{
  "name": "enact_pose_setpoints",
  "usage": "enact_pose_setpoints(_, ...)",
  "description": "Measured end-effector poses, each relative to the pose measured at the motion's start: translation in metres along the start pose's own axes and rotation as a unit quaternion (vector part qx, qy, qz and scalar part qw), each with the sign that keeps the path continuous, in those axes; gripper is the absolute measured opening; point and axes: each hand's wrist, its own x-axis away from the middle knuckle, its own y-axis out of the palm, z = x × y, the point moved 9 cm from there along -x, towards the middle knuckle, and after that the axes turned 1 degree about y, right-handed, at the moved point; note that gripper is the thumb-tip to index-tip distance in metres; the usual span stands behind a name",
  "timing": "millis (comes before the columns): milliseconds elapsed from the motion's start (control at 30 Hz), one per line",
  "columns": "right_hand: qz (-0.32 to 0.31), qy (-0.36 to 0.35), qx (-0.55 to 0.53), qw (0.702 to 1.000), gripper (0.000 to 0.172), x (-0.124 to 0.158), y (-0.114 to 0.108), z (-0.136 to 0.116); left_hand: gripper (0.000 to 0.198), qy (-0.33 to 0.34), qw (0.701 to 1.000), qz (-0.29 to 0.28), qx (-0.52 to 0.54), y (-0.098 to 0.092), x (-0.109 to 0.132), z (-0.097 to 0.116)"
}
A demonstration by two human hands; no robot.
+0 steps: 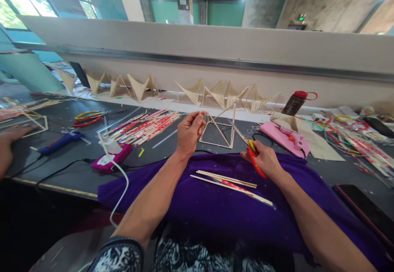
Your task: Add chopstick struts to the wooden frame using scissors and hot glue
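My left hand (189, 132) pinches the near top corner of a small frame of thin wooden sticks (219, 130) that stands on the dark table just beyond a purple cloth (215, 206). My right hand (264, 160) is closed round red-and-yellow-handled scissors (250, 150); their blades point up and left toward the frame. Several loose chopsticks (229, 181), one in a paper sleeve, lie on the cloth between my forearms.
A bundle of wrapped chopsticks (147, 126) lies left of the frame. A blue glue gun (60, 142), a pink charger block (111, 159) with white cable, a pink pad (285, 138), a bottle (295, 101) and a row of stick models (215, 93) surround it. Another person's hand (8, 146) rests far left. A phone (365, 210) lies at right.
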Motion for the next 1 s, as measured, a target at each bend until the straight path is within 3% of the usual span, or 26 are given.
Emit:
enact_pose_setpoints(167, -0.040, -0.022, 0.049, 0.998, 0.026, 0.009, -0.007, -0.001, 0.019, 0.034, 0.998, 0.049, 0.012, -0.016, -0.008, 0.011)
enact_pose_setpoints(300, -0.097, -0.019, 0.125, 0.987, 0.029, 0.030, -0.013, 0.030, 0.018, 0.041, 0.996, 0.069, 0.033, -0.024, -0.013, 0.014)
enact_pose_setpoints(433, -0.157, 0.009, 0.198, 0.968, 0.040, 0.053, -0.015, 0.068, 0.019, 0.090, 0.991, 0.077, 0.056, -0.029, -0.016, 0.026)
enact_pose_setpoints(533, -0.188, -0.007, 0.212, 0.959, 0.045, 0.060, -0.010, 0.075, 0.024, 0.113, 0.988, 0.087, 0.065, -0.033, -0.017, 0.030)
enact_pose_setpoints(667, -0.203, -0.045, 0.236, 0.949, 0.047, 0.053, -0.004, 0.066, 0.031, 0.097, 0.990, 0.092, 0.034, -0.034, -0.017, 0.023)
enact_pose_setpoints(1000, -0.239, -0.009, 0.217, 0.946, 0.038, 0.043, -0.008, 0.083, 0.036, 0.015, 0.999, 0.030, 0.032, -0.020, -0.015, 0.004)
